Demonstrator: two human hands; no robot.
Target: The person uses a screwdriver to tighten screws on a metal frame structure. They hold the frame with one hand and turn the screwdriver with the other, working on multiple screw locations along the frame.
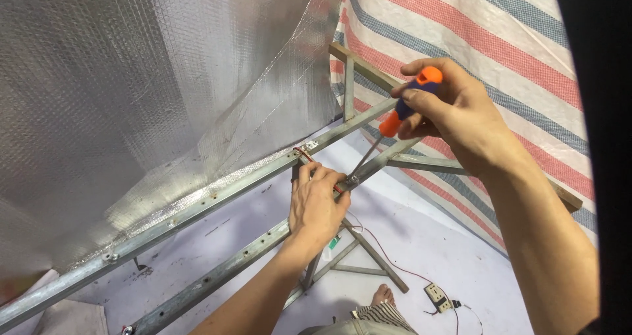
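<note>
Far left: silver bubble-foil sheet point(131, 78) hanging over a slotted grey metal rail point(197, 206), lower end cut off by the frame edge. Centre: left hand point(317, 206) clamped over the frame joint point(349, 180), fingers point(322, 176) curled shut around the metal, pinning a red wire point(301, 152) there. Right: right hand point(454, 111) wrapped tight around an orange-and-blue screwdriver point(409, 101), shaft slanting down, tip meeting the joint just beside the left fingertips. Apparently mid-fastening at that joint; probably steady downward pressure and a straight shaft needed to keep the tip seated. Screw head itself hidden under fingers and tip. Below, on the floor point(428, 256): a bare foot point(383, 295), a small socket point(438, 297), thin trailing wire, hard to follow. Striped tarpaulin point(487, 39) behind.
</note>
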